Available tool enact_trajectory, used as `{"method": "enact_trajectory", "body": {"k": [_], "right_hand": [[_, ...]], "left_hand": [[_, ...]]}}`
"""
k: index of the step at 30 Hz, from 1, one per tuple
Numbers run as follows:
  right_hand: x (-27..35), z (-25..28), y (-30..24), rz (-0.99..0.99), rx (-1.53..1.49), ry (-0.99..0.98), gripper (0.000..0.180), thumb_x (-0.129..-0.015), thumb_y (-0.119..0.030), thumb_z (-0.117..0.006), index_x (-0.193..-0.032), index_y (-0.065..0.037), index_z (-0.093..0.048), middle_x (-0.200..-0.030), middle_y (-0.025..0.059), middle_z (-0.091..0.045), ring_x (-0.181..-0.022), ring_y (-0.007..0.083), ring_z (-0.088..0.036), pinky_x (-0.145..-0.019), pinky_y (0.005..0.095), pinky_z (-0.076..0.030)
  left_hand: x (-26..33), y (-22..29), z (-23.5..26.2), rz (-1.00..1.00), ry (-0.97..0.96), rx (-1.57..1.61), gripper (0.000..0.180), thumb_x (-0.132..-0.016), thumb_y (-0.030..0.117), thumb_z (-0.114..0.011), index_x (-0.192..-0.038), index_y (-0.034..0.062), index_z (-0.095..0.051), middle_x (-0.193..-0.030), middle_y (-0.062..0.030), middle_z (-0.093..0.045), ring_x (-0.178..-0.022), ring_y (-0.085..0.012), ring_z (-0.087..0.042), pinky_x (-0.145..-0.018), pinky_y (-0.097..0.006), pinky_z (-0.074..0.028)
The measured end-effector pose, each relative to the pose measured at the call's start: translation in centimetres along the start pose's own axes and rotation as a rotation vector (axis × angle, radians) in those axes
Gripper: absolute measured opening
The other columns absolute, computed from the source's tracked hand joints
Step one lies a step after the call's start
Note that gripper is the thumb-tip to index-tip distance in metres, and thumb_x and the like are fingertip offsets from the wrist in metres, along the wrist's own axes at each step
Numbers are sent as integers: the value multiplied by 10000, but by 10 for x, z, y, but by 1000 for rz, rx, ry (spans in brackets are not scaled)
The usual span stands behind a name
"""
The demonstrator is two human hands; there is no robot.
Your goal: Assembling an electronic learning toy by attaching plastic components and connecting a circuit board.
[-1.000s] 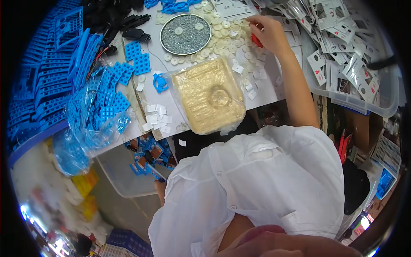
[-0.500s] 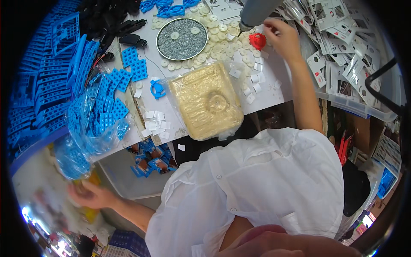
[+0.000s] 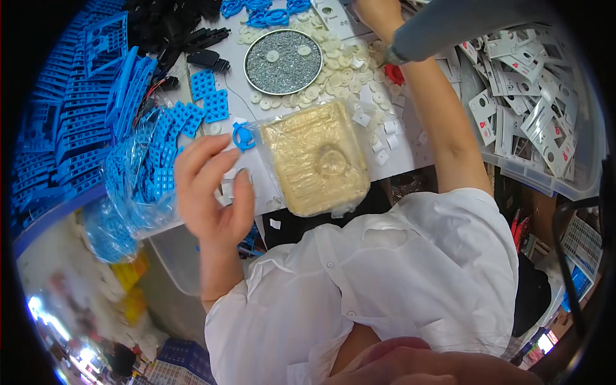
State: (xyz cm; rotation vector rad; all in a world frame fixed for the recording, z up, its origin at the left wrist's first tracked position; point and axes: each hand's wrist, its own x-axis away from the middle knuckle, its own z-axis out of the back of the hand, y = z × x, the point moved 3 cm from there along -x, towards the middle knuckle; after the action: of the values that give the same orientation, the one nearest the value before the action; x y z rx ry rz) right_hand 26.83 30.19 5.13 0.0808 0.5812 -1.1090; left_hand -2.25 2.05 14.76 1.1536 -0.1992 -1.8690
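Left hand [image 3: 208, 197] swings up, spread open near blue ring [image 3: 243, 136]; right hand [image 3: 380, 15] apart, grip hidden; we're likely reaching, pinch needed

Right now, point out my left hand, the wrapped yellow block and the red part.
Left hand [image 3: 208, 206]: head view, mid-hand.
Wrapped yellow block [image 3: 314, 158]: head view, top face.
Red part [image 3: 394, 74]: head view, uncovered portion.

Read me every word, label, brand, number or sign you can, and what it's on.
None reads clearly.
White panels in the clear bin: red and dark marks, too small to read.
Blue grid pieces: any characters too small to read.
Wrapped yellowish block: no legible text.
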Motion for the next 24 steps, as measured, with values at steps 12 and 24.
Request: {"method": "enact_trajectory", "body": {"k": [12,24], "right_hand": [[131,36,-36,-627,-1208,-46,389,-935,-91,-663,-1319,-24,-655,-1038,79,-741,-609,98,-615,-524,243,-465],[183,80,-136,-185,-941,-228,348,-850,-22,-785,-1193,-16,-731,-1071,77,-730,-794,95,-659,-670,242,-567]], "left_hand": [[30,-17,-81,428,-245,326,326,-894,33,-694,-1214,19,-630,-1036,-99,-686,-794,-149,-637,-623,-257,-475],[45,-11,-110,977,-188,997,381,-983,52,-675,-1321,-47,-529,-1009,-112,-704,-791,-121,-683,-687,-251,-565]]}}
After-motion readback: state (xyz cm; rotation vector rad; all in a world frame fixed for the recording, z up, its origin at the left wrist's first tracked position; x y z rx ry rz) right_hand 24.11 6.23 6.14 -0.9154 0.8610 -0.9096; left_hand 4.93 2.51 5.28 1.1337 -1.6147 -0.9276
